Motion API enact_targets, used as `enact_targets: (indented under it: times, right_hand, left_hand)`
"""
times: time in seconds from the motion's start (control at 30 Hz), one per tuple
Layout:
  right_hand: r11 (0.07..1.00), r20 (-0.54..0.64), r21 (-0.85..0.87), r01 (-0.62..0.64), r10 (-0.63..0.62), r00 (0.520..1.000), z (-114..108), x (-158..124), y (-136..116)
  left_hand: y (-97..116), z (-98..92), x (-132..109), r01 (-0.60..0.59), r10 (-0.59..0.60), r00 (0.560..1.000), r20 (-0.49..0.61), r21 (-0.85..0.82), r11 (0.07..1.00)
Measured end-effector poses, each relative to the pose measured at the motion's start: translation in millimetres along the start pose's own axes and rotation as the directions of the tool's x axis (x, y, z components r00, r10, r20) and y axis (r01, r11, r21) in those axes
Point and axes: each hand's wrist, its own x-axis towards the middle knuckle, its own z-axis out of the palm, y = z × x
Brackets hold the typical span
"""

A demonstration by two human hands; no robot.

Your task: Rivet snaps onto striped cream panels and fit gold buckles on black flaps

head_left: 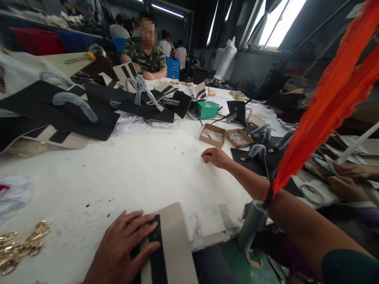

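Note:
A beige panel with black strips (173, 236) lies at the table's near edge. My left hand (121, 246) rests flat on it, fingers spread across the strips. Farther out, my right hand (217, 157) hovers over or rests on the white table, its fingers pinched together. Whatever those fingertips hold, if anything, is too small to make out. Just beyond it stand two shallow cardboard boxes: one with pale contents (212, 135), the other with small metal pieces (238, 138). Black panels with wrapped handles and gold fittings (244, 159) lie to the right of that hand.
Gold clasps (22, 246) lie at the left edge. Black panels with plastic-wrapped handles (59, 106) are piled at the back left. A green box (206, 109) stands mid-table. Orange strips (322, 102) hang near my right arm. A co-worker (145, 51) sits opposite; another person's hands (351, 181) work at right.

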Motion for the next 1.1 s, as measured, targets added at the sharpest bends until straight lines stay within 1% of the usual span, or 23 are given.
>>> enact_targets:
  times: [0.1, 0.23, 0.5, 0.67, 0.9, 1.1]
  right_hand:
    - [0.999, 0.014, -0.031, 0.021, -0.021, 1.0, 3, 3, -3]
    - [0.997, 0.018, -0.075, 0.019, -0.018, 1.0, 6, 5, -5]
    - [0.992, 0.017, -0.12, -0.04, 0.042, 0.999, 7, 8, -9]
    - [0.99, -0.006, -0.094, -0.104, 0.103, 0.995, 6, 10, -9]
    - [0.986, 0.034, -0.039, -0.16, 0.162, 0.986, 3, 14, -11]
    - [0.976, 0.053, 0.051, -0.21, 0.207, 0.977, 5, 20, -5]
  left_hand:
    - [1, -1.0, 1, -0.003, 0.003, 1.0, -0.004, -0.008, 1.0]
    - [1, -1.4, 0, 0.001, -0.001, 1.0, -0.003, -0.018, 1.0]
    - [2, -1.1, 1, 0.014, -0.015, 1.0, -0.01, -0.04, 0.999]
    - [3, -2.8, 0, 0.036, -0.035, 0.999, 0.015, -0.046, 0.998]
    - [2, -1.2, -1, 0.031, -0.03, 0.999, 0.017, -0.04, 0.999]
    - [3, -0.6, 0, 0.038, -0.037, 0.999, 0.015, -0.053, 0.998]
